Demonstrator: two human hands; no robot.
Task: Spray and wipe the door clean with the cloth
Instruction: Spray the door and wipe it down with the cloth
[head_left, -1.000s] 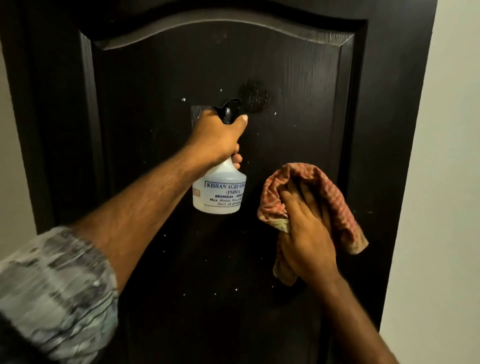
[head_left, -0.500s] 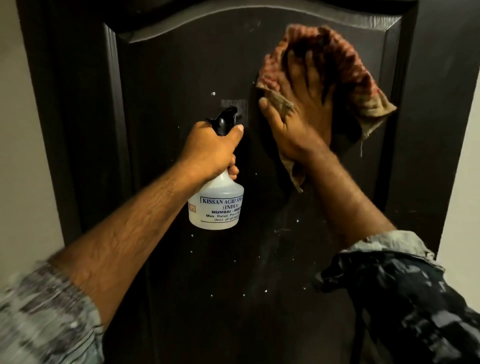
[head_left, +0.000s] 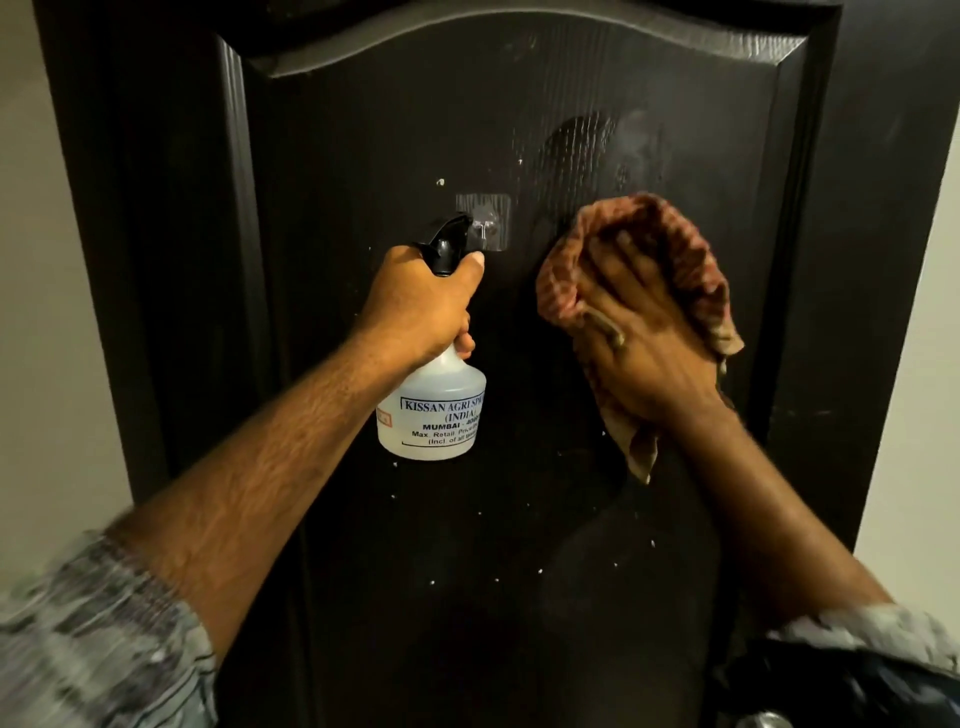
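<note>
Pale plaster walls flank the dark brown, wood-grained panelled door that fills the view, its arched raised panel running from twelve o'clock down past the arms. At the centre, the left hand has its fingers wrapped tight around the neck of a translucent white plastic spray bottle with a black trigger head, held just off the panel with the nozzle by a clear adhesive hook. At three o'clock from it, the right hand presses a crumpled red-and-tan checked cloth flat against the door, fingers spread open over the fabric. A damp, streaky patch at one o'clock suggests that area has been sprayed and wiped. Small white specks dot the panel from five to seven o'clock, so by my judgement the lower panel and the left side are yet to be cleaned.
</note>
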